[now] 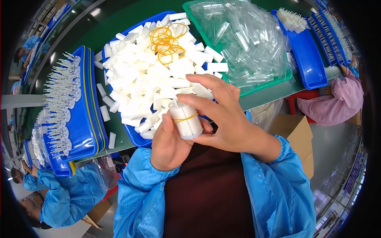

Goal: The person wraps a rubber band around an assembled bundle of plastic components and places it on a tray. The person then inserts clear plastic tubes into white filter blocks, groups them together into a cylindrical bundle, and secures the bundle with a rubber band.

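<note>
Between my two hands is a short bundle of clear plastic pieces with white inside (186, 123), held upright and ringed by a yellow rubber band. My left hand (171, 143) grips its left side, thumb against the wall. On the other side my right hand (228, 115) curls round it, thumb near the bottom and index finger over the top edge. Just beyond, a heap of white foam blocks (139, 67) fills a blue tray (134, 137). Several loose yellow rubber bands (166, 41) lie on the heap.
A green tray (262, 85) of clear plastic sleeves (242, 35) stands far right, beside a blue tray (309, 65). Stacked blue trays (87, 127) at left carry white pronged parts (61, 99). Co-workers sit at left (73, 194) and right (333, 99). A cardboard box (293, 135) stands below.
</note>
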The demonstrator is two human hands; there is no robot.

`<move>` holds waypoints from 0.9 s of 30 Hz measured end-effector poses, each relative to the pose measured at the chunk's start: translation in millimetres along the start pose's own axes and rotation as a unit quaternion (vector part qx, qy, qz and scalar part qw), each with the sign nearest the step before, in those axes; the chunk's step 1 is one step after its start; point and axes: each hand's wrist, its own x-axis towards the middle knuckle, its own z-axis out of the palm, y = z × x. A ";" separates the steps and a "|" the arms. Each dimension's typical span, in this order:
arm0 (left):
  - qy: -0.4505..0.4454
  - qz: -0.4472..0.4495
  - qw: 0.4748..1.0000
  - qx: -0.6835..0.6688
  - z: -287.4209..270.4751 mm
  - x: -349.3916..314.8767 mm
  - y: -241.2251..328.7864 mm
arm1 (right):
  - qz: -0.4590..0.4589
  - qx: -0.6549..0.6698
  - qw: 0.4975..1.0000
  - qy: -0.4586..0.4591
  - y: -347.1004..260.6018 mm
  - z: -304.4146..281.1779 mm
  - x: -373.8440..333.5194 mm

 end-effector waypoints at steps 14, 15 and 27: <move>-0.053 0.017 0.998 -0.001 -14.9 -1.1 -5.7 | 0.005 0.029 0.999 0.027 1.1 9.1 -4.6; -0.074 0.015 0.997 -0.025 -15.6 -0.6 -6.8 | 0.001 0.018 1.000 0.025 2.1 8.6 -5.0; 0.056 -0.004 0.998 0.033 2.9 -3.7 -5.3 | -0.026 0.000 0.999 0.045 2.7 4.2 -6.6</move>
